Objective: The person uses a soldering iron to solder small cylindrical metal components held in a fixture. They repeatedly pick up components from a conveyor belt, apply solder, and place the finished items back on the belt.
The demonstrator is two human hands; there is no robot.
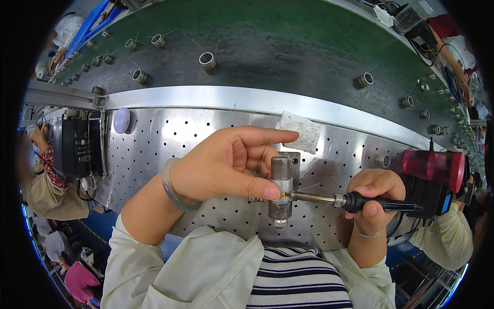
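Over the perforated metal worktop (164, 154), my left hand (221, 165) steadies a metal ring part (283, 184) on a cylindrical metal fixture (281, 167). Its thumb presses the side of the ring while the index finger points out above the fixture. From the right, my right hand (380, 191) grips the black handle of a soldering iron (355, 202). The iron's tip meets the ring close to my left thumb, though exact contact is too small to make out. Fine wire stands out from the ring there. My left fingertips are partly hidden behind the fixture.
Behind the worktop's raised metal edge runs a green belt (288, 51) with several wired metal rings (207, 61). A crumpled whitish cloth (301, 133), a loose ring (383, 160), a magenta container (432, 167), a purple knob (122, 120) and a black device (74, 147) surround my hands. Other people work on both sides.
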